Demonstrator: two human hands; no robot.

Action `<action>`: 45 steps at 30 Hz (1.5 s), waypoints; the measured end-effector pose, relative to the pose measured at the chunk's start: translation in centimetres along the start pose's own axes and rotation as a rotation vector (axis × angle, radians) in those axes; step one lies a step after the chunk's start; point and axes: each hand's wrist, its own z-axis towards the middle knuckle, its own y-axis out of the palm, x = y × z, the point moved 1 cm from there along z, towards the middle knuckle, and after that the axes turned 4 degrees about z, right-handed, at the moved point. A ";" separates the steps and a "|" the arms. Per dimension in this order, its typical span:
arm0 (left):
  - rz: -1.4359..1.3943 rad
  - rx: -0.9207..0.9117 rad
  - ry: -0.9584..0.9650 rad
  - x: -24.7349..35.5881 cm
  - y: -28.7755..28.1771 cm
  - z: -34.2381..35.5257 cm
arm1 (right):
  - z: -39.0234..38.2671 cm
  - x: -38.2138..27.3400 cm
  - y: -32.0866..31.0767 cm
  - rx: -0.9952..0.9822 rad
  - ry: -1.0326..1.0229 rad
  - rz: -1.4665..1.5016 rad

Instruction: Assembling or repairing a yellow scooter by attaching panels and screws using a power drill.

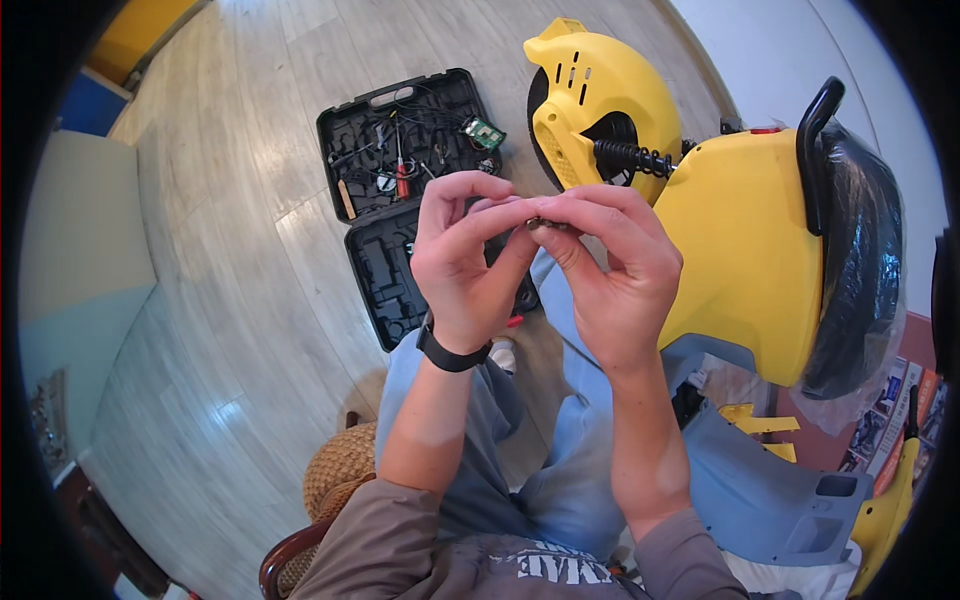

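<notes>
In front of my chest both hands come together, fingertips nearly touching. My left hand, with a black band on its wrist, pinches one end of a small dark metal part. The thumb and forefinger of my right hand close on the other end of it. Fingers cover much of the part, and its exact kind is too small to tell. Just beyond my hands lies an opened black tool case on the floor, holding a red-handled screwdriver, a green circuit board and several loose tools.
To the right stands a yellow scooter with a black coil-spring shock absorber and a plastic-wrapped black seat. A grey-blue plastic panel lies beside my right leg. A woven chair is at the lower left.
</notes>
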 end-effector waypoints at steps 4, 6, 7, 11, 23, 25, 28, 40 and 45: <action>-0.452 0.019 -0.225 -0.4 -0.4 -0.2 | 0.1 0.0 -0.2 0.070 0.026 0.036; -0.793 0.118 -0.409 -0.4 -0.9 0.0 | 0.2 0.1 -0.3 0.069 0.043 0.043; -0.848 0.071 -0.372 -0.8 -1.4 -0.1 | 0.2 0.0 -0.3 0.069 0.059 0.055; -0.846 -0.012 -0.373 -0.5 -1.4 -0.1 | 0.0 0.0 -0.1 0.033 0.129 0.124; -0.152 -0.052 -0.072 -0.6 -0.1 0.4 | 0.1 -0.2 0.3 0.014 0.047 0.146; -0.210 -0.047 -0.094 -0.7 -0.1 0.3 | 0.0 -0.1 0.6 0.023 0.041 0.134; -0.268 -0.050 -0.124 -0.6 -0.1 0.2 | 0.0 0.1 0.6 0.024 0.024 0.110; -0.257 -0.060 -0.083 -0.4 -0.7 0.4 | -0.1 0.1 0.8 0.061 -0.092 0.041; -0.280 -0.022 -0.077 -0.3 -0.7 0.5 | -0.2 0.2 1.0 0.052 -0.096 0.050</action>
